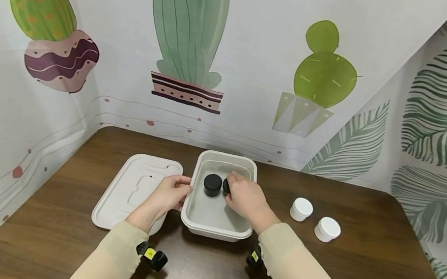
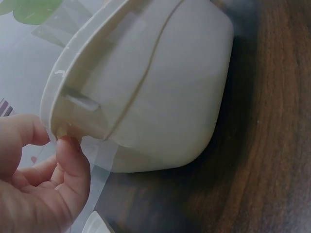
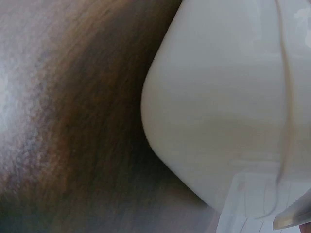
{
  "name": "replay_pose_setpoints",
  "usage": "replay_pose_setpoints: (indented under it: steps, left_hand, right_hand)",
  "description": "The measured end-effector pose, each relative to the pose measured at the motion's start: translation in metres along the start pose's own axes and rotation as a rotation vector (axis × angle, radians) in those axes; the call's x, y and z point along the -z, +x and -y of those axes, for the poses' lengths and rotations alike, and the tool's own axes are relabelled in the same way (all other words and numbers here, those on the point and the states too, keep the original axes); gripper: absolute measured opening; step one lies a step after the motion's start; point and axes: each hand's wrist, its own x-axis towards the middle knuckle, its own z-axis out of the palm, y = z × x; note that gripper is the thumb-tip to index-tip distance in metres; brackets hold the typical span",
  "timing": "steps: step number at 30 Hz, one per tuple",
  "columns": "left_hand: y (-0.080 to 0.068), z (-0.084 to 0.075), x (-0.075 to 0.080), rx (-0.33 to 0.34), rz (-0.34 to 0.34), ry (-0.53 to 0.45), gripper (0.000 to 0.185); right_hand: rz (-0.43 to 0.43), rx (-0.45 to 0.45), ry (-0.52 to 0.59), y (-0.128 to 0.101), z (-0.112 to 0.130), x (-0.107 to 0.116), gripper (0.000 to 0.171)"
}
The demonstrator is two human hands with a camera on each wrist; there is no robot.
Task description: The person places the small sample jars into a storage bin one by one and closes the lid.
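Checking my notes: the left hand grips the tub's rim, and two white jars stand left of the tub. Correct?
Not left: the head view shows the two white jars right of the tub. The left hand does grip its rim.

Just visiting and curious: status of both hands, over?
Left hand pinching bin rim. Right hand inside, gripping one black jar. Second black jar close by. Nothing visibly blocking.

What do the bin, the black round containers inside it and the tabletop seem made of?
Bin: probably plastic, smooth, low sheen, with moulded rim.
Black round containers: likely plastic, fairly matte, evenly coloured; too small for certainty.
Tabletop: wood or laminate, satin; brown grain and soft highlight.
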Motion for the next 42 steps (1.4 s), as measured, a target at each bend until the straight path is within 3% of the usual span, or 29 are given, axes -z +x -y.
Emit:
replay_pose_setpoints:
  steps: [18, 25, 32, 42]
  left_hand:
    - [0.000, -0.002, 0.000, 0.001, -0.006, 0.012, 0.035]
    - [-0.003, -0.004, -0.001, 0.019, -0.019, 0.006, 0.036]
    - [-0.005, -0.002, -0.003, 0.009, -0.037, 0.014, 0.035]
    - [-0.006, -0.004, -0.004, -0.001, -0.051, 0.027, 0.035]
  right_hand:
    - [-0.013, -0.004, 0.014, 0.001, -0.001, 0.003, 0.031]
    - [-0.025, -0.025, 0.110, -0.001, -0.002, 0.005, 0.026]
    - [-0.068, -0.101, 0.212, -0.005, -0.003, 0.006, 0.032]
    - [-0.193, -0.157, 0.386, -0.011, -0.011, 0.005, 0.032]
